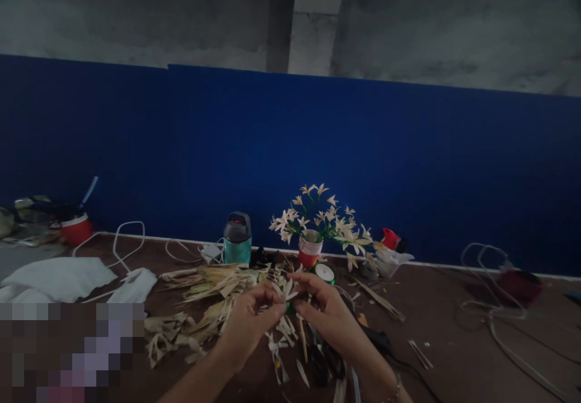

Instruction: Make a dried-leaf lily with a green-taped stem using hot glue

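Between my two hands is a small pale flower (pixel 285 292) of thin petals with green at its base, seemingly made of dried husk. My left hand (pixel 255 311) pinches its green base between thumb and fingers. From the other side, my right hand (pixel 323 307) has its thumb near the base and curled fingers at the petals. Behind them stands a red and white cup (pixel 308 252) holding a bunch of similar pale flowers (pixel 333 221) on green stems. Dried husk strips (pixel 218 285) lie heaped left of my hands. Below the hands are loose petal pieces (pixel 278 354) and dark-handled scissors (pixel 320 363).
A teal, dark-topped bottle (pixel 237 242) stands near the blue partition (pixel 227 149). A roll of tape (pixel 324 273) lies by the cup. White cloth (pixel 59 279) and a red pot (pixel 76 229) are at left. Cables (pixel 497 330) trail on the right, and a black-handled tool (pixel 376 337) lies beside my right forearm.
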`<state>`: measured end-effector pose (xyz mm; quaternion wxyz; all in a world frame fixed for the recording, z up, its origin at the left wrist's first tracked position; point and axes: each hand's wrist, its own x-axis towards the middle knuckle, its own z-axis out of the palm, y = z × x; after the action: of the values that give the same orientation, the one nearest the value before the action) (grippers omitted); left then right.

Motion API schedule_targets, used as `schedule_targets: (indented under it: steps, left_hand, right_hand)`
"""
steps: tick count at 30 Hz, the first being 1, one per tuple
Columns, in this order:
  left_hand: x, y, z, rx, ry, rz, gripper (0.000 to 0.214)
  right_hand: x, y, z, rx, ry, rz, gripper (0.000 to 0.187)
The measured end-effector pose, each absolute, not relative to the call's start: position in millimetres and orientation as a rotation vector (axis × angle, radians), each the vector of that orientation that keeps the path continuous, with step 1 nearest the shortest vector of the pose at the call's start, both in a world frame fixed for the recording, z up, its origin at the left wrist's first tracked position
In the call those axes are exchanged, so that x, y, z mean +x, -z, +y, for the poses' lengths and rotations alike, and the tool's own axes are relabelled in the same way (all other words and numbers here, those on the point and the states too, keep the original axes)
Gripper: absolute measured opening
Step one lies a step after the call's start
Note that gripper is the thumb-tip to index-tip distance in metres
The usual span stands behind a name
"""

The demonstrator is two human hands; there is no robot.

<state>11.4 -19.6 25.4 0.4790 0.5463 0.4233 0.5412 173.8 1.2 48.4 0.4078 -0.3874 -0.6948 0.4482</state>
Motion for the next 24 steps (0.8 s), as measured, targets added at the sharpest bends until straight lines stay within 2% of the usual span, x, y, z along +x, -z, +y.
schedule_targets:
  steps: [4, 8, 13, 17, 24]
  left_hand:
    - [8.2, -27.1, -18.1, 1.434, -1.366, 1.109, 0.01]
    - [3.5, -29.2, -14.6, 1.633, -1.449, 1.215, 0.01]
    - [-2.7, -21.0, -7.6, 1.715, -1.594, 1.297, 0.011]
    - [-5.1, -16.0, -5.5, 1.721, -1.643, 1.324, 0.013]
    - [-10.4, -19.1, -3.0, 1.539, -1.782, 1.33, 0.014]
  right_hand:
    - [173.8, -46.0, 2.8, -1.033, -0.948, -1.816, 0.033]
    - [176.6, -35.0, 9.1, -1.028, -0.691, -1.976, 0.039]
    - [188.8, -6.9, 34.5, -1.254, -0.351, -2.07, 0.027]
    - [203.5, -0.2, 61.3, -1.322, -0.291, -1.985, 0.024]
    - [212.3, -30.7, 62.3, -1.228, -0.316, -2.028, 0.027]
